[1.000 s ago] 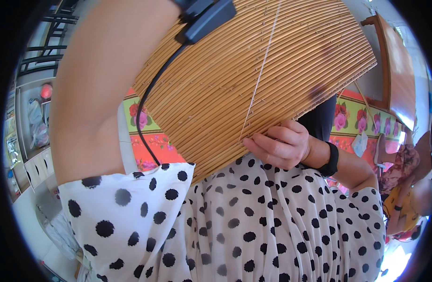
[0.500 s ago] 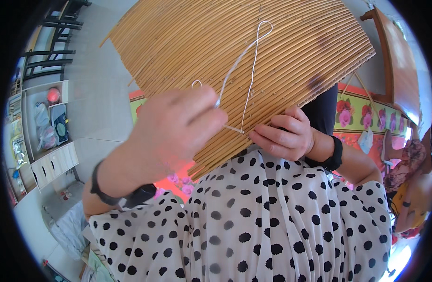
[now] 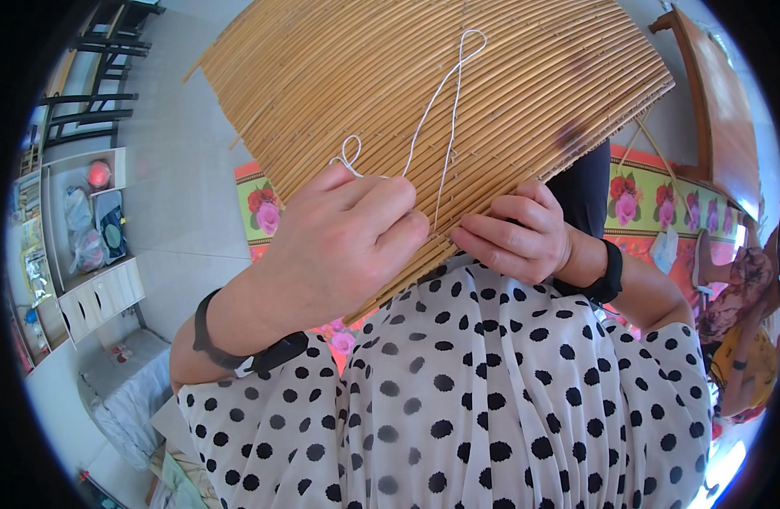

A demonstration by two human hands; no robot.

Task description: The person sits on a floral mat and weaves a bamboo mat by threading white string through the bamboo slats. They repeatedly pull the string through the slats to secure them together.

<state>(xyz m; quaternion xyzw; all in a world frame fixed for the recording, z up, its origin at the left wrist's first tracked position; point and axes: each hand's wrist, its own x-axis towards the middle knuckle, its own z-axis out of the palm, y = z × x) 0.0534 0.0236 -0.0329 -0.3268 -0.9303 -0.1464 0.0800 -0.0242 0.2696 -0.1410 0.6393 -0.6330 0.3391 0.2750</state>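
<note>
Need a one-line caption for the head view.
Left hand holding white thread looped over a slatted tan mat, right hand gripping the mat's lower edge.

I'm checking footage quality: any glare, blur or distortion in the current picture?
Head view: lower right blown out, the panel shiny toward its lower end; head view: the mat has slats that look bowed, the corners are black; head view: the left hand, right hand and thread look fairly sharp.

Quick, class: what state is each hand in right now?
Left hand: closed, holding the white cord.
Right hand: closed, gripping the near edge of the slatted mat.
</note>
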